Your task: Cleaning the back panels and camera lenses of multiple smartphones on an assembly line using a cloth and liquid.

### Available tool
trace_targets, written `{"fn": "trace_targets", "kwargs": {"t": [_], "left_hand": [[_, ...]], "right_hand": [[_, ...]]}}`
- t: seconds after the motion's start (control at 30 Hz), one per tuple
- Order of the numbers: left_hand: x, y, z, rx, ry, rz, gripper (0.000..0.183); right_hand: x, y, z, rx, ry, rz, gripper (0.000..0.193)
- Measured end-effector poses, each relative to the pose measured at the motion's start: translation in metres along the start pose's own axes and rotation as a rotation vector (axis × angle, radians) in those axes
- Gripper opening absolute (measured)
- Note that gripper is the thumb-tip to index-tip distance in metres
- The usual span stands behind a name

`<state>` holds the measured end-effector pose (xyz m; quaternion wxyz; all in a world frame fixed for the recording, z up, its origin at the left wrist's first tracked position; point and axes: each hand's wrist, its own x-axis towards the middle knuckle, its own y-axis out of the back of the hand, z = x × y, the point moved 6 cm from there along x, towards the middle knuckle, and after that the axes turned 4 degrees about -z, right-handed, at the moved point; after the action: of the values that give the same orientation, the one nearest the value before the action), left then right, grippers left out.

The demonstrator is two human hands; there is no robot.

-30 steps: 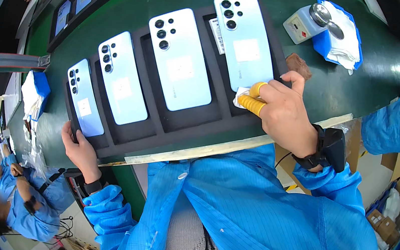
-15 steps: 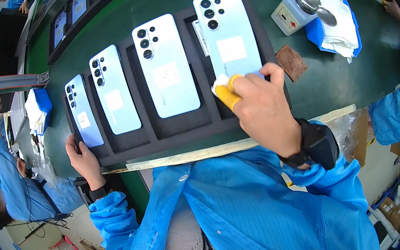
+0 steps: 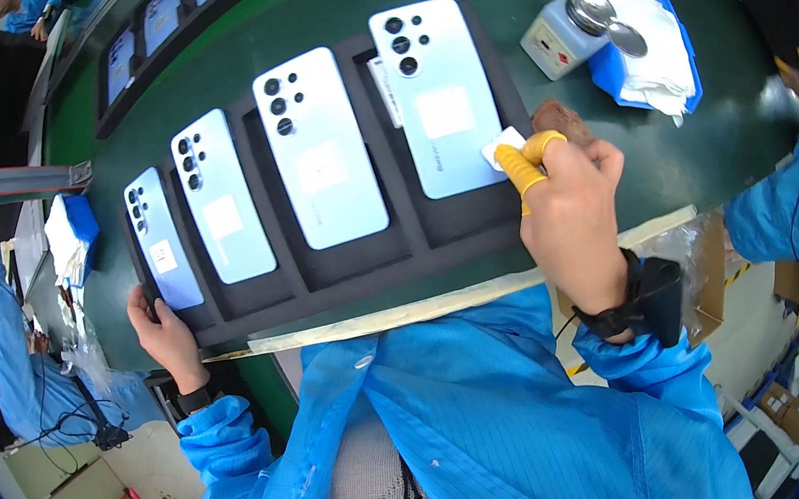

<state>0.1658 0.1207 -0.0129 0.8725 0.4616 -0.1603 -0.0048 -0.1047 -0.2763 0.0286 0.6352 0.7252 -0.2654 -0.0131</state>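
Note:
Several pale blue smartphones lie back-up in a black foam tray point(image 3: 256, 306), each with a white square sticker. My right hand point(image 3: 580, 218), with yellow finger cots on the fingertips, pinches a white wipe point(image 3: 501, 149). The wipe is at the right edge of the rightmost phone point(image 3: 444, 104); whether it touches the phone I cannot tell. At the tray's near left corner, beside the leftmost phone point(image 3: 161, 243), my left hand point(image 3: 170, 346) grips the edge between thumb and fingers. A white label strip point(image 3: 387, 91) shows in the slot by the rightmost phone.
Behind my right hand lies a brown pad point(image 3: 563, 122). Farther back stand a solvent bottle point(image 3: 563, 39) with its metal lid up and a blue bin point(image 3: 690, 71) of white cloths. Another tray of phones point(image 3: 163, 16) sits far left. Co-workers in blue sit on both sides.
My right hand has moved right with the wipe, off the lower part of the rightmost phone to its edge. My left hand stays at the tray corner. The view has shifted slightly.

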Motion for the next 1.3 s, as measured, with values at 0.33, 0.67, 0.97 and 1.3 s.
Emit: {"fn": "trace_targets", "kwargs": {"t": [0.33, 0.67, 0.97, 1.3], "left_hand": [[0.002, -0.006, -0.005, -0.318, 0.142, -0.066, 0.039], [0.034, -0.01, -0.018, -0.468, 0.481, -0.462, 0.056], [0.016, -0.016, -0.009, -0.709, 0.474, -0.339, 0.032], [0.014, -0.017, -0.012, -0.731, 0.479, -0.265, 0.025]], "right_hand": [[-0.022, 0.031, 0.039, -0.028, -0.3, 0.011, 0.028], [-0.053, -0.002, 0.026, 0.078, -0.312, 0.129, 0.042], [-0.058, -0.032, 0.005, -0.038, -0.168, 0.056, 0.037], [-0.06, -0.036, 0.006, -0.102, -0.159, 0.043, 0.038]]}}
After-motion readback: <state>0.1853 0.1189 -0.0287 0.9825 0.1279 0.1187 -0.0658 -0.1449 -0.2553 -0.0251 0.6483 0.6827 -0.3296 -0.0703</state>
